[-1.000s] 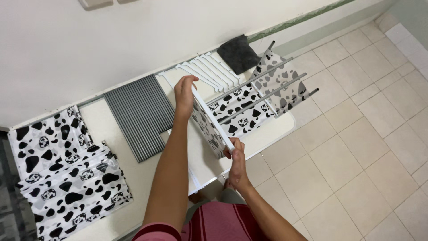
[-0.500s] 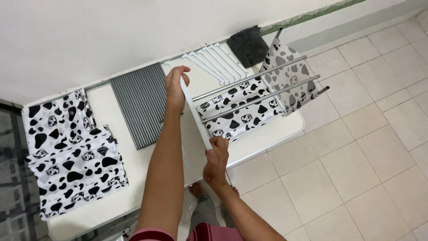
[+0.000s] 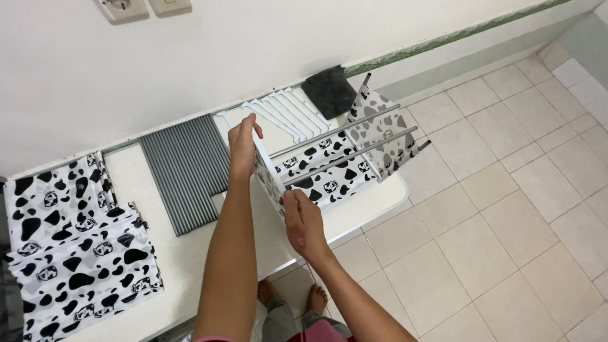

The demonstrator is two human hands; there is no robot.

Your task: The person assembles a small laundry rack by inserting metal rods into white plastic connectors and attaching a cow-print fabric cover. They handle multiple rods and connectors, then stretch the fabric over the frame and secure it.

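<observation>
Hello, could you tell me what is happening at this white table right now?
A person stands at a white table and holds an upright panel covered in cow-print fabric, the left hand on its far top edge and the right hand on its near edge. Grey rods run from this panel to a second cow-print panel. On the table lie a bundle of grey rods, white strips, a dark cloth and folded cow-print fabric.

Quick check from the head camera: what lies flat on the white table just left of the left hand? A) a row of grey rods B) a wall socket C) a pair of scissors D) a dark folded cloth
A: the grey rods lie side by side on the table, just left of the left hand.
</observation>
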